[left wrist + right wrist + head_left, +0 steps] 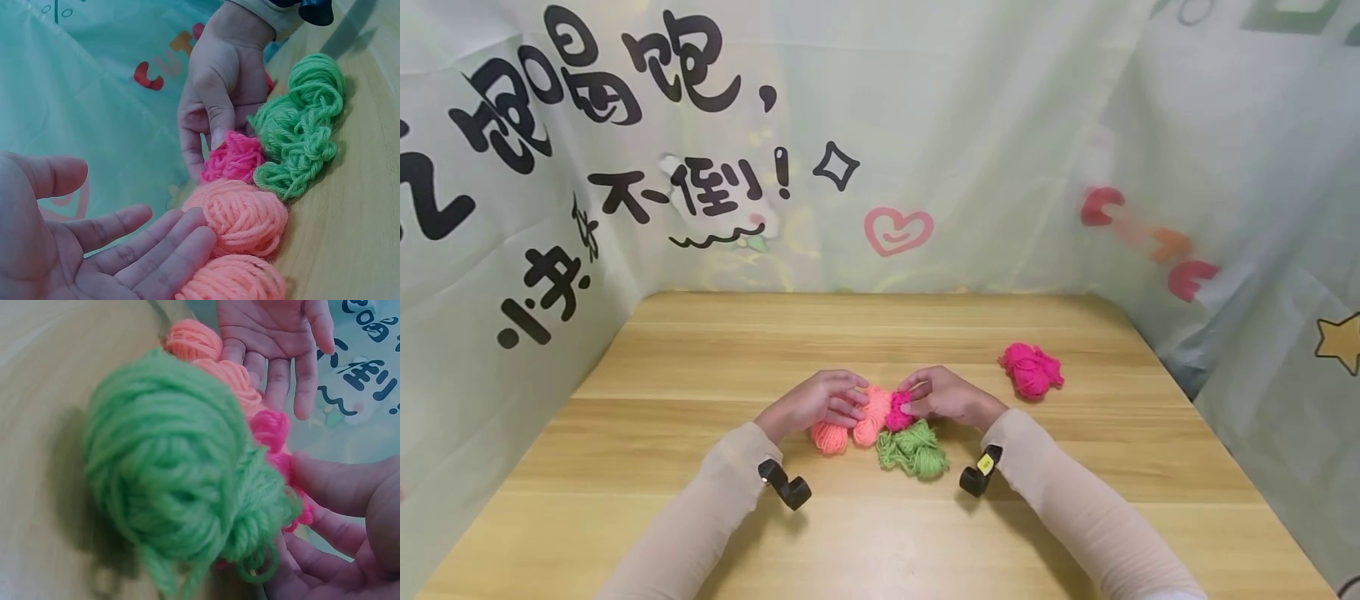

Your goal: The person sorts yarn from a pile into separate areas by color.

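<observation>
My left hand (823, 400), its fingers extended, touches the salmon-pink yarn (247, 215) in the middle of the table. That yarn shows as two rounded bundles side by side; the nearer-left bundle (830, 439) lies below my left fingers. My right hand (953, 397) pinches a small hot-pink yarn bundle (232, 157) between thumb and fingers, right against the salmon yarn. Touching the pink bundle on the near side is a loose green yarn ball (916, 451), which fills much of the right wrist view. The tips of my right fingers are partly hidden behind the pink yarn.
Another hot-pink yarn ball (1032, 371) lies apart, toward the back right of the wooden table (700, 350). Printed cloth (1000, 150) hangs at the back and both sides of the table. A dark camera mount is strapped on each wrist.
</observation>
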The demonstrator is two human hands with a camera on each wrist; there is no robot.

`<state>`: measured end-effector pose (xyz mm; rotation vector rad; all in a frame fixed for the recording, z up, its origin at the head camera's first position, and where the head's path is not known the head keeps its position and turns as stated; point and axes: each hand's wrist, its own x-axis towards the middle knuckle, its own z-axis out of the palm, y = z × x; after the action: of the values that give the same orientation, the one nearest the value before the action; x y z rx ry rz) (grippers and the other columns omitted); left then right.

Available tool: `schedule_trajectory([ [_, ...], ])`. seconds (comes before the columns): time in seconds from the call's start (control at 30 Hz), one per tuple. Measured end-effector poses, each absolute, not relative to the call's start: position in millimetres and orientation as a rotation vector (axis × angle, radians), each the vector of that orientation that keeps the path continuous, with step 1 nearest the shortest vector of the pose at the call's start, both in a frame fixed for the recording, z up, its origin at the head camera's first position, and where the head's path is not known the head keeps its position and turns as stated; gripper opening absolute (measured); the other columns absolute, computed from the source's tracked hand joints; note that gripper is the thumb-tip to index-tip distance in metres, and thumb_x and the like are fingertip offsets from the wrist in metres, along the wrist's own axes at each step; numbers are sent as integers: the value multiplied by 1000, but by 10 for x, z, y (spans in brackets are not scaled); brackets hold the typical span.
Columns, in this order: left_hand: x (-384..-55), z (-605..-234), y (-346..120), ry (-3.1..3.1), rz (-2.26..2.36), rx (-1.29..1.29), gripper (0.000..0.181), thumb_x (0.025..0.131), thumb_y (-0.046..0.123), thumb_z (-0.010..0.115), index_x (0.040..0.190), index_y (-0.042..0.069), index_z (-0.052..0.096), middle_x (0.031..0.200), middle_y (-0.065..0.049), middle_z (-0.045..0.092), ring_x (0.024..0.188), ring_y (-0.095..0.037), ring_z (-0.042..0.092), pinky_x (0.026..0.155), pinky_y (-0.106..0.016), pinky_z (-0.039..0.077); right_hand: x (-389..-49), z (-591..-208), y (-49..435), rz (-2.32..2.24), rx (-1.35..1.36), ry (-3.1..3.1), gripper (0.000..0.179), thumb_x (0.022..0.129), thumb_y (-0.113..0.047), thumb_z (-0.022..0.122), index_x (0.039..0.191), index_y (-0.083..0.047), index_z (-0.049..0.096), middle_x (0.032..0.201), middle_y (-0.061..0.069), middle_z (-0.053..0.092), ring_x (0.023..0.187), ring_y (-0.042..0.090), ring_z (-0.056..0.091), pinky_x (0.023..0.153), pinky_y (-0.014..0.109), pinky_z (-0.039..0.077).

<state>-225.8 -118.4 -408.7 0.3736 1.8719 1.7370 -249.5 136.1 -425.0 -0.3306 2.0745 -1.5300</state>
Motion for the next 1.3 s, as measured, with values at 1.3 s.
schedule_trajectory([
  [1.3,-2280,-4151,-1158,1862,1761,349,42,103,16,35,135,-11,42,120,-26,57,97,-29,64,85,-43,55,-2518,-4246,1357,-1518,-291,2092,34,84,4,71,114,2,57,99,15,56,72,18,56,62,26,52],
])
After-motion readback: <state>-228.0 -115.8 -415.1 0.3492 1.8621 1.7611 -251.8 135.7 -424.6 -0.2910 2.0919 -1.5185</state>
